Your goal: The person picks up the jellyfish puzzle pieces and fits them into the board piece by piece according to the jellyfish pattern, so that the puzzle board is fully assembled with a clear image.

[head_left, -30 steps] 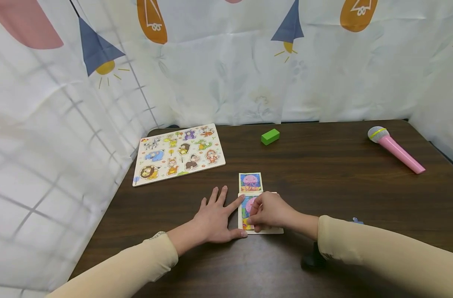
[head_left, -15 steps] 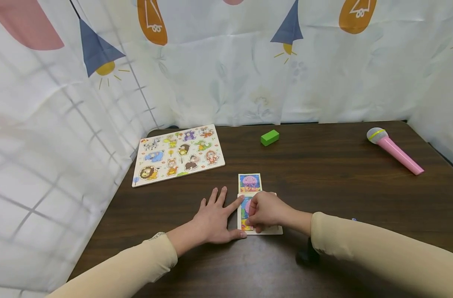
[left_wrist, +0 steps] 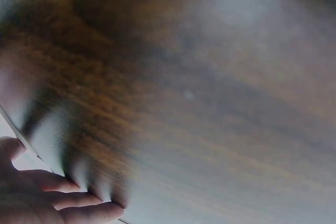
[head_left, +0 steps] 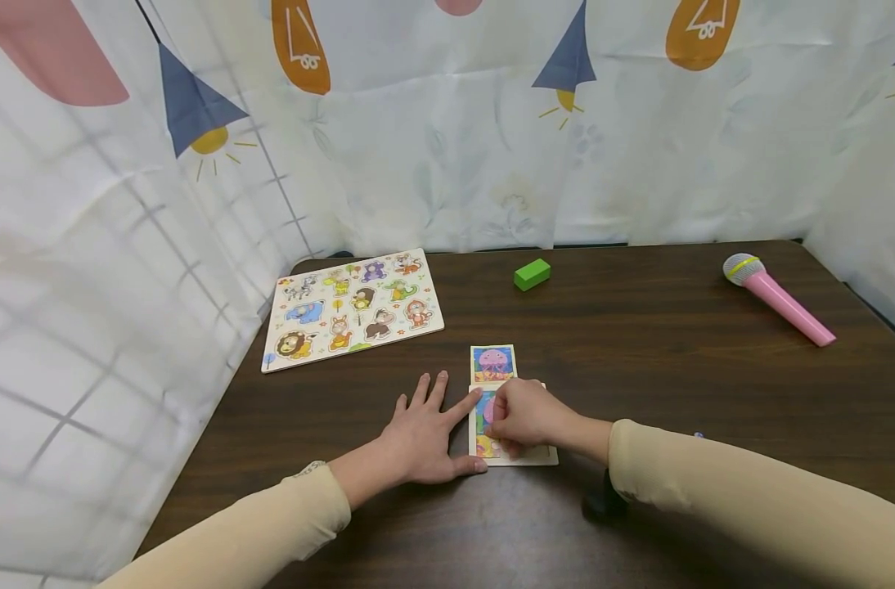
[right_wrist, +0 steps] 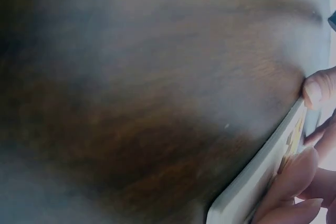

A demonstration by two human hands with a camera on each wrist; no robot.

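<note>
A small pale puzzle board (head_left: pixel 524 460) with a jellyfish picture lies on the dark wooden table. My left hand (head_left: pixel 427 438) is spread flat on the table, its index fingertip and thumb touching the board's left side. Over the board, my right hand (head_left: pixel 530 415) has its fingers curled and pinches a colourful puzzle piece (head_left: pixel 486 446), much of which is covered by the fingers. Just beyond the board lies a matching jellyfish card (head_left: pixel 493 363). In the right wrist view the board's edge (right_wrist: pixel 252 179) runs beneath curled fingers (right_wrist: pixel 294 179).
An animal puzzle board (head_left: pixel 353 309) lies at the back left. A green block (head_left: pixel 532 274) sits at the back, and a pink toy microphone (head_left: pixel 782 303) at the back right. A small blue thing (head_left: pixel 699 435) is mostly hidden behind the right sleeve. White curtains border the table.
My right hand and forearm have shifted slightly left, and the fingers have moved a little over the puzzle piece. The left hand stays in place.
</note>
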